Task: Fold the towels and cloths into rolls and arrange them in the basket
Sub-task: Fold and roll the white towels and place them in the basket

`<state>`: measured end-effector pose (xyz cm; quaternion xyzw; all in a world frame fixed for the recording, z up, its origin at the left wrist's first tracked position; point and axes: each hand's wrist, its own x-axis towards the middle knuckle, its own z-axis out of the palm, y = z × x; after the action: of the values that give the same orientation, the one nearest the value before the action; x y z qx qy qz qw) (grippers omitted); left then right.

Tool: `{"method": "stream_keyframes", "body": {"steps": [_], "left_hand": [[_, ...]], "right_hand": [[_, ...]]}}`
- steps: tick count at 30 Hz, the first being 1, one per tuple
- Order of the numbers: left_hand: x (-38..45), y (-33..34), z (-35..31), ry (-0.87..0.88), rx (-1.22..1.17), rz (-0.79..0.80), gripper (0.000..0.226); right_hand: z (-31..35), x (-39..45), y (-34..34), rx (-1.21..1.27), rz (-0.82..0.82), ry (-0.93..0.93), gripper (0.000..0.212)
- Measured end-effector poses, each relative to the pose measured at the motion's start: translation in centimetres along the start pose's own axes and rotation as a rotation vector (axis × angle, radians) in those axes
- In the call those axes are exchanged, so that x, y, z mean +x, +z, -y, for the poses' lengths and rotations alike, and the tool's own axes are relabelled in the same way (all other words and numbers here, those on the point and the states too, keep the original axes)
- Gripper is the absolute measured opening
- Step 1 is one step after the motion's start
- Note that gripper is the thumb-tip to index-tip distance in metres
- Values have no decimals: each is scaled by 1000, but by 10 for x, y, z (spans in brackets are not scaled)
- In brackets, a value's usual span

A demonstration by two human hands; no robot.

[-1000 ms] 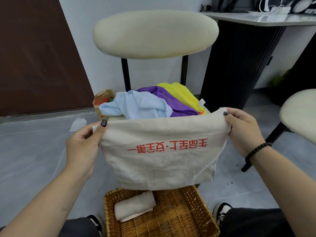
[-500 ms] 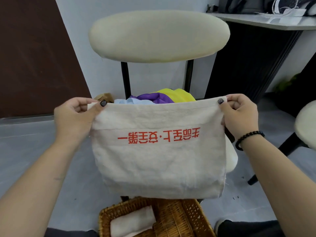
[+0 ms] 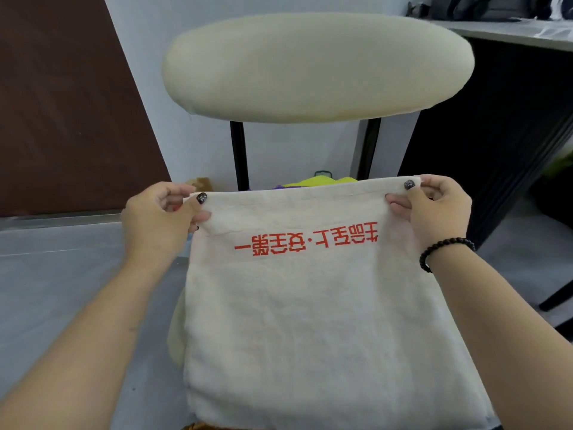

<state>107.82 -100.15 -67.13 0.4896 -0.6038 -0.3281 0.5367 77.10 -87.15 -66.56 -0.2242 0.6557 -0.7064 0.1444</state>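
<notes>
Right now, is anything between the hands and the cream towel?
No. The left hand and right hand each pinch a top corner of the cream towel directly; nothing lies between them.

bare forearms, dark glittery nail polish — a black beaded bracelet on the right wrist.

Soft, even indoor light, faint shadows, slight motion blur throughout, wide-angle bending at the edges.
</notes>
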Motion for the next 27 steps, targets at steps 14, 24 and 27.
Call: {"method": "stream_keyframes", "body": {"steps": [14, 24, 27], "left_hand": [[-82, 78, 21, 557, 586, 567, 67], [-69, 61, 47, 359, 850, 580, 85], [-67, 54, 51, 336, 858, 581, 86]], "right_hand": [[-55, -88, 67, -897, 733, -770, 60], [-70, -42, 10, -1361, 741, -503, 91], [-68, -37, -6, -1397, 684, -494, 93]]}}
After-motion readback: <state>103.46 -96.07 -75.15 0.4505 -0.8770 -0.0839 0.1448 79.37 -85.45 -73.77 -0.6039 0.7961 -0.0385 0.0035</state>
